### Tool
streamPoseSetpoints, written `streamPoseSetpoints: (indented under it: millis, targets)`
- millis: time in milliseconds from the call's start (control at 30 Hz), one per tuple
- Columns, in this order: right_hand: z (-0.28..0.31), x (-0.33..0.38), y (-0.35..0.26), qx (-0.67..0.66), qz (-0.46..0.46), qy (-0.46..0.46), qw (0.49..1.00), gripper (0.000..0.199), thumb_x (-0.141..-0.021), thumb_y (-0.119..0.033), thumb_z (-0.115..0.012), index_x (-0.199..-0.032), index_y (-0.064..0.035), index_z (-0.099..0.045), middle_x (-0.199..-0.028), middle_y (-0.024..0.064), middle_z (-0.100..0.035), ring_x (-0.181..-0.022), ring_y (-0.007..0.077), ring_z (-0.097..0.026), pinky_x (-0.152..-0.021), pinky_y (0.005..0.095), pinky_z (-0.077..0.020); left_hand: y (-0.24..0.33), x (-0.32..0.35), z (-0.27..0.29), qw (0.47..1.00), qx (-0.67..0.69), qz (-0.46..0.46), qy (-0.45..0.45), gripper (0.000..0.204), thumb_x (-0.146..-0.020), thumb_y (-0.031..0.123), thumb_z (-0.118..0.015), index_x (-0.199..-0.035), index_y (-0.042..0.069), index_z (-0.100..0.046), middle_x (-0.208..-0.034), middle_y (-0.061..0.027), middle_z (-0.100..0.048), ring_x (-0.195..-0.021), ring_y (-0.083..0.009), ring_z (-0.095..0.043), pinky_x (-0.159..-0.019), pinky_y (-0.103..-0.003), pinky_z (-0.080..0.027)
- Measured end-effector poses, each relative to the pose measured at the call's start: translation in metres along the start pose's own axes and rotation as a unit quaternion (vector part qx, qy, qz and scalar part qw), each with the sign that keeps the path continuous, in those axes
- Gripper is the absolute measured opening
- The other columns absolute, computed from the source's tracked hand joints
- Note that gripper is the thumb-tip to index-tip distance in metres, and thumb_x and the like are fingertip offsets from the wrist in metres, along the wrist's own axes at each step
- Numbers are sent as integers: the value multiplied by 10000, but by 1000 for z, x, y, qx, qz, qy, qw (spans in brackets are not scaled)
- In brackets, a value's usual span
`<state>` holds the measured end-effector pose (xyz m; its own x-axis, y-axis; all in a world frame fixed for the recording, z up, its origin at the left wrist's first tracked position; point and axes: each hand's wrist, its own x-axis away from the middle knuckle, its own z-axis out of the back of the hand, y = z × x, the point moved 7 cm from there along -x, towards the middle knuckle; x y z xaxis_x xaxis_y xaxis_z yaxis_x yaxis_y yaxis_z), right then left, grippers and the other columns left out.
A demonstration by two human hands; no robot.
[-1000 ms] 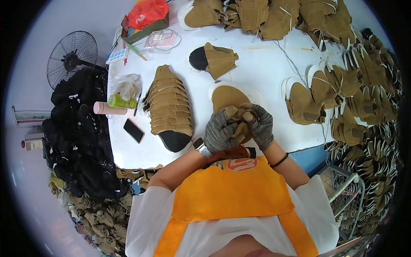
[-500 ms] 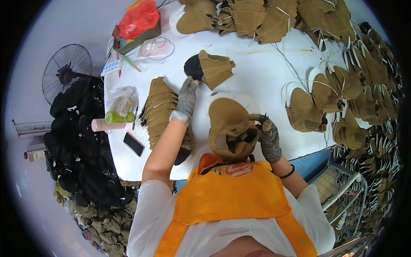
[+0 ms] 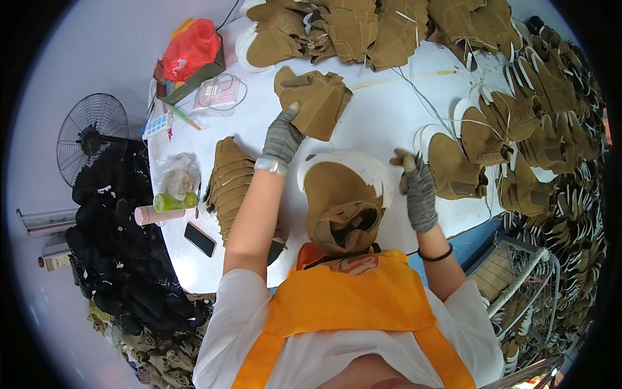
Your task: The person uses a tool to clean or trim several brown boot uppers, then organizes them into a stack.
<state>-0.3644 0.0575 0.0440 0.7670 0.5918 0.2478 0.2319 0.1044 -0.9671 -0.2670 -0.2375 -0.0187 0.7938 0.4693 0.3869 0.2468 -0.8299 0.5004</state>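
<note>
My left hand (image 3: 283,138), in a grey knit glove, is closed on the near edge of a brown shoe upper (image 3: 317,104) with fanned layers under it. Close to my body lies another brown shoe upper (image 3: 336,189) with a wide white toe edge, its dark opening turned toward me. My right hand (image 3: 418,191), gloved alike with bare-looking fingertips, is off to its right with fingers apart and nothing visible in them. Its fingertips are next to a brown upper with white edging (image 3: 453,165). By my left forearm is an overlapping row of brown uppers (image 3: 232,185).
Brown uppers (image 3: 350,32) line the white table's far side, with more bundles (image 3: 534,139) at right. At left are a phone (image 3: 200,239), a pink bottle (image 3: 155,214), a green roll (image 3: 175,201) and a box with red plastic (image 3: 191,52). A wire rack (image 3: 534,292) stands lower right.
My left hand has gripped the far upper and turned it, so brown shows where black lining was. My right hand has left the near upper and moved right. The view has shifted slightly.
</note>
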Motion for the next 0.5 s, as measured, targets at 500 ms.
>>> streamPoseSetpoints:
  millis: [500]
  targets:
    - [-119, 85, -151, -45, 194, -307, 931, 352, -891, -331, -633, -1046, -16, -646, -943, 51, -660, -900, 130, -592, -835, 270, -481, 20, 268, -97, 975, -75, -202, -46, 726, -785, 285, -737, -1345, 9, -366, -1250, -142, -525, -1153, -286, -536, -1013, -415, -444]
